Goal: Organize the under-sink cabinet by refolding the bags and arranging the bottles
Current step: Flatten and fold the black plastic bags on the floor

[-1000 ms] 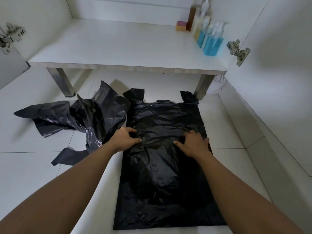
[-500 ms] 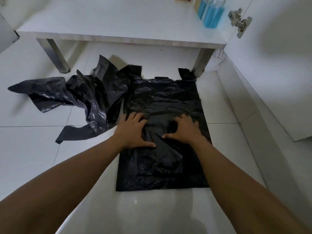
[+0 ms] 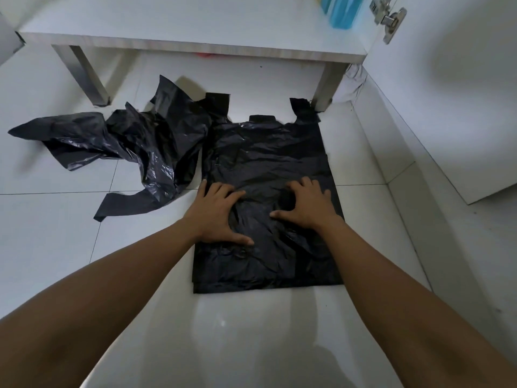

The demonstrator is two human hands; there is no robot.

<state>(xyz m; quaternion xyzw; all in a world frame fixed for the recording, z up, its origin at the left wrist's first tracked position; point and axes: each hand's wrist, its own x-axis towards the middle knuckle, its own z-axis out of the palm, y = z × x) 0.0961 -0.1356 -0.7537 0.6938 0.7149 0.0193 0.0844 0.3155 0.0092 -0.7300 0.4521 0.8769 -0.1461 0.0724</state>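
Note:
A black plastic bag (image 3: 265, 155) lies flat on the white tiled floor, its handles pointing toward the cabinet. My left hand (image 3: 216, 210) and my right hand (image 3: 306, 204) both press flat on its middle, fingers spread, holding nothing. The bag's near part looks doubled into a thicker layer. A second black bag (image 3: 140, 144) lies crumpled to the left. Blue bottles (image 3: 340, 11) stand at the far right of the cabinet floor, cut off by the frame's top edge.
The white cabinet base (image 3: 195, 43) stands on metal legs (image 3: 89, 77) just beyond the bags. An open cabinet door (image 3: 461, 93) with a metal hinge (image 3: 387, 16) rises at the right. Something red (image 3: 205, 55) shows under the base.
The bag's near end has been drawn up, so the bag lies shorter. Both hands stay pressed on its middle, with fingers spread wider. The view has tilted downward.

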